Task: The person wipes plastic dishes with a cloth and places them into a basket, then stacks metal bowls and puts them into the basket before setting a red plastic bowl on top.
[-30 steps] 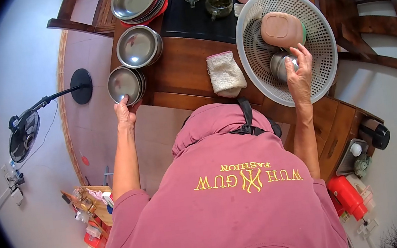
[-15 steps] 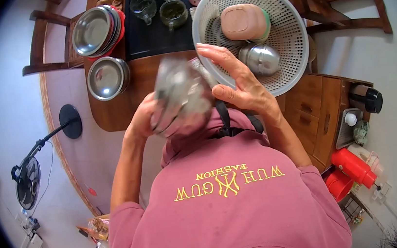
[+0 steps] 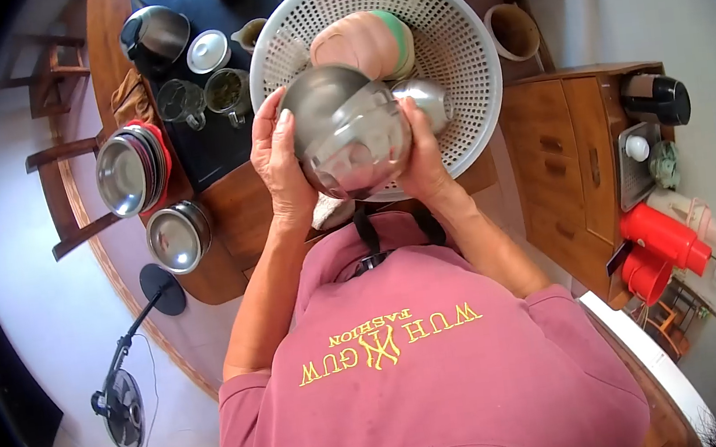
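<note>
Both hands hold a stack of metal bowls (image 3: 346,132) upside down, rims toward my body, over the near left part of the white perforated basket (image 3: 479,42). My left hand (image 3: 282,163) wraps the stack's left side. On its right side is my right hand (image 3: 426,152), fingers partly hidden behind the bowls. Inside the basket lie a pink and green container (image 3: 364,44) and a shiny metal bowl (image 3: 425,101). A white cloth (image 3: 332,212) shows just below the held stack.
Metal bowls (image 3: 179,238) and stacked metal dishes (image 3: 126,172) stand on the table's left side. Glass cups (image 3: 180,101), a white lidded cup (image 3: 209,51) and a kettle (image 3: 156,36) are on the black tray (image 3: 208,149). A wooden cabinet (image 3: 553,168) stands right.
The small bowl stack has left the table's left edge and moved right to the basket, now between both hands. My right hand has let go of the metal bowl in the basket. The view has turned.
</note>
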Demonstrator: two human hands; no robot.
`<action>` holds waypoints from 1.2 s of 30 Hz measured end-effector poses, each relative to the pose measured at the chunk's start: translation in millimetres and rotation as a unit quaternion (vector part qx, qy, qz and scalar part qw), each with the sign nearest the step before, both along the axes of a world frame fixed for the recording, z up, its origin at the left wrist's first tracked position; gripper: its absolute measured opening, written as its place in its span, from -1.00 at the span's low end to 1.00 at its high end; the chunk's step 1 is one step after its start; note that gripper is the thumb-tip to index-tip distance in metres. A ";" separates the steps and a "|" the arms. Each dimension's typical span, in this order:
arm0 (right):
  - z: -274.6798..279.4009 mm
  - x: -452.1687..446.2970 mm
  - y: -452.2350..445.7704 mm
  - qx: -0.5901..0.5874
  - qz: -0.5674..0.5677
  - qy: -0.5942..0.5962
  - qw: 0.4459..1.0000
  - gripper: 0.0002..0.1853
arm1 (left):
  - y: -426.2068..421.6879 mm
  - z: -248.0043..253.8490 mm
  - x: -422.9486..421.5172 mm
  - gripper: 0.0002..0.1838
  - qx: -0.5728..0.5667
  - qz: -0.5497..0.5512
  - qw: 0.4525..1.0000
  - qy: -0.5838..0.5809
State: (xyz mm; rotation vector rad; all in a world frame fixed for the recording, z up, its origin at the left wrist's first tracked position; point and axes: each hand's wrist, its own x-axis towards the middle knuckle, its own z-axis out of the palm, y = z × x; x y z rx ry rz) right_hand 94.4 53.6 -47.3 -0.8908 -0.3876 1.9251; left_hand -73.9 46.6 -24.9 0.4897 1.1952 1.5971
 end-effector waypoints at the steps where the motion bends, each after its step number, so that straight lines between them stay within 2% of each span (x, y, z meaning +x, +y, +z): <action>1: -8.1 -0.7 -0.7 -0.051 -0.008 -0.013 0.999 -0.47 | -0.2 -4.2 -1.5 -0.67 0.000 -0.037 0.997 0.062; 5: -17.5 6.6 -0.6 -0.132 0.024 -0.010 0.991 -0.43 | 18.3 -19.4 -11.7 -0.65 -0.074 -0.121 0.980 0.138; 8: 18.2 10.6 6.7 -0.140 0.045 -0.025 0.989 -0.44 | 41.4 -9.6 -22.6 -0.58 -0.149 -0.290 0.913 0.245; 10: 13.3 14.0 10.6 -0.138 0.054 -0.023 0.989 -0.43 | 52.2 -15.6 -30.1 -0.52 -0.129 -0.322 0.866 0.359; 12: 3.9 21.4 16.0 -0.135 0.060 -0.021 0.989 -0.42 | 57.2 -15.9 -31.0 -0.51 -0.156 -0.340 0.861 0.344; 13: 0.0 26.2 19.1 -0.132 0.094 -0.058 0.985 -0.42 | 59.0 -15.7 -30.4 -0.50 -0.184 -0.357 0.855 0.328; 14: -2.2 28.5 18.4 -0.133 0.109 -0.076 0.982 -0.42 | 60.3 -15.9 -29.4 -0.50 -0.184 -0.360 0.854 0.328; 16: 10.3 25.9 19.1 -0.126 0.121 -0.089 0.981 -0.42 | 59.1 -17.0 -28.5 -0.51 -0.121 -0.367 0.777 0.497; 17: 10.7 24.3 18.1 -0.123 0.121 -0.085 0.981 -0.42 | 60.8 -19.9 -30.7 -0.58 -0.065 -0.359 0.750 0.552; 18: 11.2 22.8 16.9 -0.120 0.121 -0.082 0.982 -0.42 | 61.9 -20.5 -31.9 -0.58 -0.068 -0.359 0.750 0.552; 20: -2.8 24.1 15.3 -0.120 0.146 -0.039 0.981 -0.38 | 65.1 -16.8 -32.0 -0.65 -0.044 -0.331 0.638 0.693; 21: -3.1 23.7 15.0 -0.120 0.146 -0.039 0.981 -0.38 | 67.4 -5.5 -28.2 -0.53 -0.089 -0.354 0.605 0.708; 22: -3.0 23.5 14.4 -0.116 0.155 -0.053 0.980 -0.36 | 66.2 -7.9 -27.4 -0.53 -0.088 -0.354 0.605 0.708; 24: -6.7 25.2 13.3 -0.111 0.163 -0.069 0.978 -0.35 | 63.8 -14.8 -25.5 -0.67 -0.052 -0.296 0.590 0.749; 26: -17.3 29.7 11.6 -0.149 0.193 -0.171 0.955 -0.32 | 61.1 -15.6 -22.9 -0.65 -0.041 -0.282 0.581 0.762; 27: -18.4 31.9 12.7 -0.150 0.193 -0.171 0.955 -0.32 | 59.9 -16.0 -22.3 -0.62 -0.030 -0.267 0.572 0.775; 29: -19.4 35.1 12.9 -0.061 0.227 -0.214 0.948 -0.26 | 59.7 -17.8 -23.6 -0.57 -0.014 -0.256 0.561 0.787; 30: -18.0 34.2 11.3 -0.061 0.227 -0.214 0.948 -0.26 | 61.1 -18.8 -23.9 -0.51 0.004 -0.243 0.549 0.799; 32: -14.2 30.8 7.9 -0.036 0.200 -0.301 0.932 -0.17 | 64.3 -20.9 -24.1 -0.51 0.021 -0.239 0.539 0.807; 34: -14.4 28.9 8.6 -0.036 0.201 -0.322 0.924 -0.21 | 68.6 -24.0 -24.9 -0.51 0.039 -0.233 0.529 0.815; 36: -8.7 30.5 9.5 0.025 0.218 -0.410 0.885 -0.06 | 71.6 -27.0 -26.6 -0.53 0.078 -0.217 0.503 0.833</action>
